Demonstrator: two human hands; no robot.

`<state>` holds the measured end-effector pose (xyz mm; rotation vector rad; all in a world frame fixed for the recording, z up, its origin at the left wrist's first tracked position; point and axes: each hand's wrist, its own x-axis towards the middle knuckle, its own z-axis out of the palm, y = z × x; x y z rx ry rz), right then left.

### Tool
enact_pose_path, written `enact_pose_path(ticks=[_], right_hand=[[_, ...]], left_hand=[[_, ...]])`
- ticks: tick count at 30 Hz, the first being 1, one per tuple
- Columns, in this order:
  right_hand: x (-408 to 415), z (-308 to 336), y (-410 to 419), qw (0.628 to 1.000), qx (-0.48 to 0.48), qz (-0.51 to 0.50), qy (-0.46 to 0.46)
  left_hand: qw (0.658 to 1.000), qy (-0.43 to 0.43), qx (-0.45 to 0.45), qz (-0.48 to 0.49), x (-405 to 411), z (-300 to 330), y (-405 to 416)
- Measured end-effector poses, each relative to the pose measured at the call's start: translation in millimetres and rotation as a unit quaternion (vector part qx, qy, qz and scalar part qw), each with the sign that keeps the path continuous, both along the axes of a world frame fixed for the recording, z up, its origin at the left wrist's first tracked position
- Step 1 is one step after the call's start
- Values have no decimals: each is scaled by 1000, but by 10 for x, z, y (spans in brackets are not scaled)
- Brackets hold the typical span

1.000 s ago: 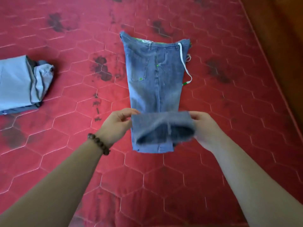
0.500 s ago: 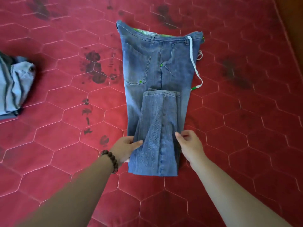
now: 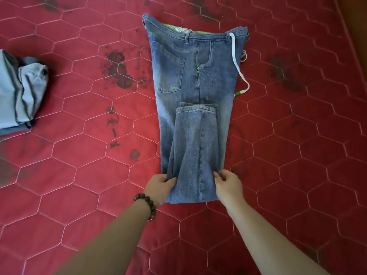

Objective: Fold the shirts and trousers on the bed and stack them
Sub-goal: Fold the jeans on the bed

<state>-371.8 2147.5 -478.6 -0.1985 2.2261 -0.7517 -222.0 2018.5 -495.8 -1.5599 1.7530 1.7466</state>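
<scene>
A pair of blue jeans lies lengthwise on the red quilted bed, waistband at the far end. The leg ends are folded up over the thighs, with the hems lying across the middle. My left hand, with a bead bracelet on the wrist, pinches the left edge of the folded part near its near end. My right hand grips the right edge at the same height. A white drawstring trails off the right side of the waist.
A folded pale blue garment lies at the left edge of the bed. A brown wooden bed frame runs along the far right. The cover has dark printed flower patches.
One second ago both hands held the leg ends in the air. They have laid them down over the thighs and slid back to the near fold, where they now hold the edges.
</scene>
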Motion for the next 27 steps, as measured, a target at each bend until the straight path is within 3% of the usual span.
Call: enact_pose_path(ticks=[5, 9, 12, 15, 17, 19, 20, 23, 27], right_hand=[[130, 92, 71, 989, -75, -72, -105], [93, 172, 104, 980, -133, -94, -110], [179, 137, 247, 987, -122, -66, -82], [359, 13, 369, 999, -38, -38, 1], [433, 0, 372, 985, 4, -6, 174], [474, 42, 259, 932, -20, 84, 351], [480, 15, 176, 907, -37, 153, 391], [425, -267, -25, 848, -20, 364, 384], [288, -563, 13, 835, 45, 413, 360]], left_hand=[[994, 85, 9, 72, -73, 110, 40], [991, 113, 2, 78, -49, 158, 35], [994, 79, 19, 71, 81, 97, 107], [996, -33, -78, 3, 190, 57, 245], [962, -53, -266, 9, 200, 105, 327], [889, 26, -453, -58, 118, 107, 373], [856, 54, -498, -125, 56, 38, 397], [802, 24, -485, -349, -121, -224, 424], [787, -18, -474, -394, -112, -512, 313]])
